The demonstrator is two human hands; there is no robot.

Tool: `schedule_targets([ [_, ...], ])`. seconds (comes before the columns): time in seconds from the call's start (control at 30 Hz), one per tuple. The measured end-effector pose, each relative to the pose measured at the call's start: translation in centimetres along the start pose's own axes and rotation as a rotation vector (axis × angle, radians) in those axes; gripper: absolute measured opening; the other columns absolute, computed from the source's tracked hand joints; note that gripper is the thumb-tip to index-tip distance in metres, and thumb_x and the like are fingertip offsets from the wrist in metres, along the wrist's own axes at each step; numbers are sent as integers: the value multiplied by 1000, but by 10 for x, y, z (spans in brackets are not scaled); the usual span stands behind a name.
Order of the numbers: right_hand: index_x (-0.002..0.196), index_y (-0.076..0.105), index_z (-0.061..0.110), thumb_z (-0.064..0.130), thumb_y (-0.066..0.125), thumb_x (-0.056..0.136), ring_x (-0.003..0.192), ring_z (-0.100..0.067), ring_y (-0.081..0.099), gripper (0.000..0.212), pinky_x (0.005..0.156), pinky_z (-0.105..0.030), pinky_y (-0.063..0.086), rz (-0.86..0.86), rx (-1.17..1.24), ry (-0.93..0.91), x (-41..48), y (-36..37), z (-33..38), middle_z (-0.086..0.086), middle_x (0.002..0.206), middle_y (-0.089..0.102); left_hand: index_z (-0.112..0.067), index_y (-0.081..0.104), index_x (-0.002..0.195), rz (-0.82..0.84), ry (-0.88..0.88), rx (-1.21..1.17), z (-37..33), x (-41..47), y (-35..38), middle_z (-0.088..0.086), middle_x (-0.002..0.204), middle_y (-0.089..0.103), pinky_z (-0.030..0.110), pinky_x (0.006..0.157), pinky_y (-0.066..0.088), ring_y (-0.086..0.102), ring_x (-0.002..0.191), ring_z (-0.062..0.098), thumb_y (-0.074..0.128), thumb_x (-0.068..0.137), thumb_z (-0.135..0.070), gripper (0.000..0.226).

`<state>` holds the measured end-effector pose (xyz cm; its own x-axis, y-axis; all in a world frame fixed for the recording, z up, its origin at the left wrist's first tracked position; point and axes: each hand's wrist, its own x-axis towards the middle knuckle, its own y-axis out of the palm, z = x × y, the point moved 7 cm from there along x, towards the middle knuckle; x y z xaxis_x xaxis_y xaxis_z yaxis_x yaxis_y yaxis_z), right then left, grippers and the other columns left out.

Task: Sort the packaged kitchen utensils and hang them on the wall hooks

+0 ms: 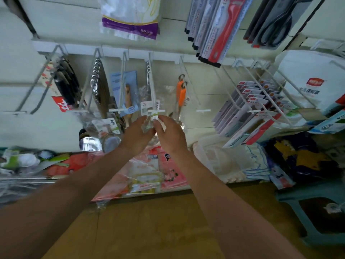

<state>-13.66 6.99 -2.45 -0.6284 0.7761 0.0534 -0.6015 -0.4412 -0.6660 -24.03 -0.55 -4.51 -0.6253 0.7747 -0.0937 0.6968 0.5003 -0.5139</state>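
Packaged utensil point(148, 126) pinched between both outstretched hands point(137, 135) point(171, 137).

Our left hand point(136, 136) and right hand point(170, 135) hide much of the blurred clear plastic packet point(148, 126); we cannot tell its contents. The purple-banded white bag point(130, 19) is cropped above.

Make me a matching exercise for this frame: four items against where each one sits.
Items: 1 orange-handled utensils; 2 clear plastic utensil pack; 3 black-handled scissors pack; 4 teal plastic stool.
Places: A bottom right of the view; B pinched between left hand and right hand; C top right of the view; D hanging just right of the hands.
Pairs: 1-D; 2-B; 3-C; 4-A.
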Motion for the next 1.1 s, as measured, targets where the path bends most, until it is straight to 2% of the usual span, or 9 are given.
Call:
schedule_targets([
  [0.13,128,60,15,43,45,101,119,-28,55,41,96,-40,47,99,-147,-101,-22,45,32,-10,127,63,-19,54,135,-23,66,85,28,-36,-48,6,124,64,21,81,46,60,101,15,67,90,-29,48],
  [0.23,126,62,13,44,46,100,116,-28,56,43,95,-40,47,179,-181,-216,-45,95,69,-11,122,64,-14,48,140,-124,66,281,72,-68,-104,11,140,53,38,104,40,49,126,27,64,90,-37,57],
  [0.33,138,54,14,47,42,102,130,-23,46,51,109,-38,38,263,-207,-326,-74,153,121,-8,136,57,-15,43,145,-232,-6,392,122,-111,-177,11,148,44,42,114,29,37,137,30,58,93,-42,60],
  [0.43,143,49,14,51,40,101,138,-22,40,56,115,-38,32,351,-230,-437,-102,218,186,-7,146,50,-9,47,142,-372,-79,436,167,-163,-262,17,143,49,47,113,32,40,135,34,51,90,-51,67],
  [0.53,142,49,14,52,39,101,135,-26,42,57,112,-42,36,457,-209,-534,-136,287,258,-10,144,51,-5,52,136,-490,-169,430,213,-223,-347,20,135,55,48,109,36,47,128,38,54,90,-45,61],
  [0.67,139,50,10,46,46,100,130,-32,47,53,108,-44,39,550,-194,-716,-196,366,359,-14,139,54,-7,45,142,-617,-301,456,268,-310,-453,18,144,47,48,113,31,41,134,36,53,94,-49,64],
  [0.83,147,40,14,51,35,103,137,-29,40,58,112,-44,35,628,-211,-914,-283,451,473,-11,148,45,-6,50,137,-798,-383,451,310,-425,-561,18,138,52,46,105,37,46,128,37,57,93,-46,60],
  [0.93,147,41,13,48,39,102,140,-29,37,57,115,-45,31,695,-173,-964,-341,497,532,-12,150,43,-10,46,141,-830,-477,453,338,-493,-614,15,143,48,47,106,37,41,131,35,40,86,-63,77],
  [1.1,149,39,17,61,26,97,141,-26,34,69,115,-42,31,774,-164,-1073,-433,561,619,-8,153,40,-14,42,144,-927,-556,492,376,-595,-695,10,147,44,47,105,39,37,135,31,55,94,-45,61],
])
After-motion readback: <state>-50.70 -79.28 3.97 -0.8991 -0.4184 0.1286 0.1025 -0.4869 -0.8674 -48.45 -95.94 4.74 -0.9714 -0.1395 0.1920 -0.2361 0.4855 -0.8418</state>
